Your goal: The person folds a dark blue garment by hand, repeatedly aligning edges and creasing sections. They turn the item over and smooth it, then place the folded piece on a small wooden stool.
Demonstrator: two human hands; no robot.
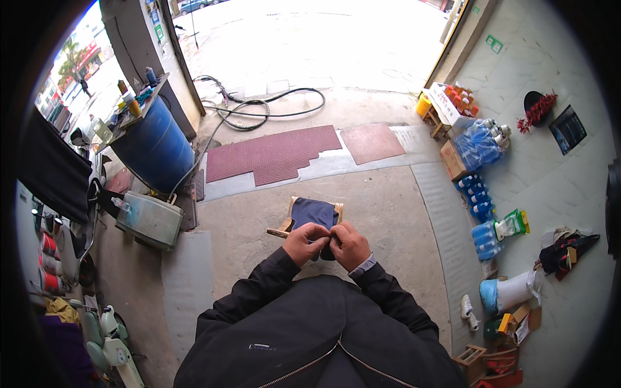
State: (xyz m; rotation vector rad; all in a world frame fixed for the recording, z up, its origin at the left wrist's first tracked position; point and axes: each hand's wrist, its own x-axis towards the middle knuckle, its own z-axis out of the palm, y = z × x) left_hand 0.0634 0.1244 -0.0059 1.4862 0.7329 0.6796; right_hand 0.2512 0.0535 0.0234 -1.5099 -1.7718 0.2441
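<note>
Small pale letters sit on the front of the black zip-up cloth jacket [310,310]. Red writing runs along the white box [447,102] by the doorway (too tiny to make out). Two green square stickers with pale patterns, a green-and-white wall sign [493,44] and a green post sticker [159,32], show no words clear enough to read.

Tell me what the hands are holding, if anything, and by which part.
It cannot be told: the left hand and right hand are close together by the dark blue cloth, but anything pinched between them is too small or hidden.
</note>
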